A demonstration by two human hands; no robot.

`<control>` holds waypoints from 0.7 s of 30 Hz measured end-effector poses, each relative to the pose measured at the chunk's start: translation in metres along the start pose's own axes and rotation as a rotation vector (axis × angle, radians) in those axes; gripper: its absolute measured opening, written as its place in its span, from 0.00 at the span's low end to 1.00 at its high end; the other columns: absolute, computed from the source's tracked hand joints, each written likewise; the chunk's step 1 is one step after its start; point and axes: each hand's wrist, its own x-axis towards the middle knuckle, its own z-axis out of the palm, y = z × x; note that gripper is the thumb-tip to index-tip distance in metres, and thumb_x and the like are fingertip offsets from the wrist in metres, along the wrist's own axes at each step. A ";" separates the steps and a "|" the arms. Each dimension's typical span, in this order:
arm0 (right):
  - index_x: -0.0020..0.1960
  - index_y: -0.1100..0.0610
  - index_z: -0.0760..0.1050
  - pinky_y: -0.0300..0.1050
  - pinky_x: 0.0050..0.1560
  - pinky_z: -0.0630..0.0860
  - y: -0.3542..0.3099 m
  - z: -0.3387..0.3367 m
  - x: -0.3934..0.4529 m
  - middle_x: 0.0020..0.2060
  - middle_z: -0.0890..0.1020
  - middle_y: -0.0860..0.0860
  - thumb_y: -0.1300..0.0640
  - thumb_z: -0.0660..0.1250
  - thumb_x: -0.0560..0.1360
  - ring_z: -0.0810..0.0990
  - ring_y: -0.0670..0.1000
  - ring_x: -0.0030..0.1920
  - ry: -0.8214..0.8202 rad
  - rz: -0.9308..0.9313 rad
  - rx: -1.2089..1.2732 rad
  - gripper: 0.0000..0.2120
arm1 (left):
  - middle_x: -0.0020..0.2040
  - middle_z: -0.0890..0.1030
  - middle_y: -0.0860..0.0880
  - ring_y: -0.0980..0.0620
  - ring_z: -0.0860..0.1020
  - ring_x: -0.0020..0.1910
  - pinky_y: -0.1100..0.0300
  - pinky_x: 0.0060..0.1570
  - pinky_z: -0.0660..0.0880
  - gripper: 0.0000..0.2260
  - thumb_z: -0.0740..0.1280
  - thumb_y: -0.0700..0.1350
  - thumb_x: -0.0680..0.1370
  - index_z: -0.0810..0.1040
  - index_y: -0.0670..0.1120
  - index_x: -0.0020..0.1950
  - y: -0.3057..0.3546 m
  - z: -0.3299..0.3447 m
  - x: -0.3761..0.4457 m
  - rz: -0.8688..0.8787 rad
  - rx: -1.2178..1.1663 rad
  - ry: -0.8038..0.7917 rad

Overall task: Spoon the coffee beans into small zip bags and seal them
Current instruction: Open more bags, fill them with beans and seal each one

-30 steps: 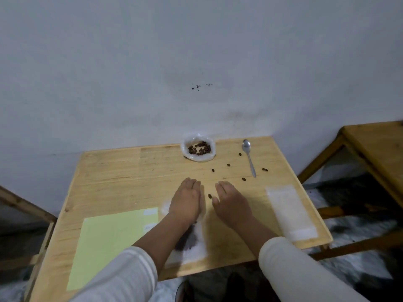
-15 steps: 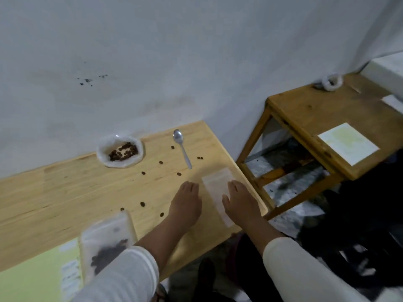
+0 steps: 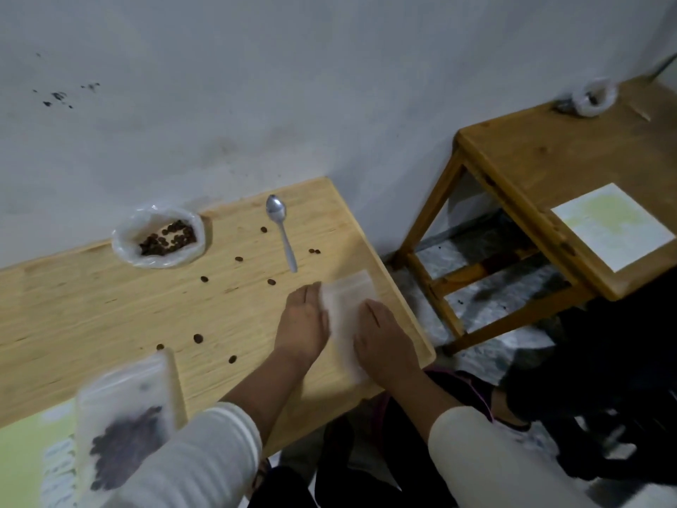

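An empty small zip bag (image 3: 347,306) lies flat near the right edge of the wooden table (image 3: 91,306). My left hand (image 3: 302,326) rests palm down along its left side and my right hand (image 3: 384,341) lies flat on its lower right part; both hands have straight fingers. A metal spoon (image 3: 282,231) lies just beyond them. An open plastic bag of coffee beans (image 3: 161,238) sits at the back by the wall. A filled zip bag (image 3: 124,419) with dark beans lies at the lower left. Several loose beans (image 3: 198,338) are scattered on the table.
A pale green sheet (image 3: 29,441) lies under the filled bag at the table's lower left. To the right stands a second wooden table (image 3: 531,152) with a paper sheet (image 3: 611,225) and a small plastic bag (image 3: 593,95). A gap of floor separates the two tables.
Both hands left the filled bag and moved right to the empty zip bag, closing in until they touch it. The view swung right with them.
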 end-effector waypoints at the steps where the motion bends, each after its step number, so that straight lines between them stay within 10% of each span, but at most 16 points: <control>1: 0.67 0.61 0.68 0.45 0.59 0.73 0.002 0.002 0.000 0.62 0.75 0.57 0.49 0.56 0.75 0.76 0.54 0.61 0.006 0.004 -0.020 0.24 | 0.62 0.73 0.42 0.45 0.71 0.61 0.58 0.62 0.66 0.21 0.62 0.41 0.75 0.67 0.41 0.69 0.002 -0.002 0.000 0.000 -0.041 0.029; 10: 0.63 0.61 0.73 0.43 0.54 0.77 0.011 0.002 0.002 0.58 0.79 0.56 0.49 0.55 0.72 0.79 0.53 0.57 0.036 -0.020 0.061 0.24 | 0.42 0.82 0.47 0.50 0.79 0.41 0.58 0.42 0.74 0.10 0.61 0.37 0.76 0.76 0.46 0.54 0.019 -0.016 0.001 -0.084 -0.347 0.098; 16: 0.69 0.60 0.66 0.44 0.66 0.67 0.011 -0.014 0.004 0.66 0.72 0.55 0.47 0.49 0.76 0.70 0.52 0.67 0.062 -0.056 0.199 0.27 | 0.41 0.81 0.48 0.57 0.76 0.35 0.79 0.33 0.67 0.09 0.63 0.35 0.76 0.78 0.45 0.51 0.022 -0.021 0.002 -0.244 -0.434 0.096; 21: 0.72 0.58 0.62 0.40 0.68 0.61 0.014 -0.016 0.005 0.70 0.67 0.52 0.54 0.56 0.79 0.65 0.49 0.70 0.024 -0.039 0.226 0.23 | 0.36 0.77 0.51 0.53 0.76 0.36 0.69 0.34 0.69 0.10 0.71 0.40 0.72 0.77 0.49 0.51 0.021 -0.028 0.004 -0.311 -0.487 0.075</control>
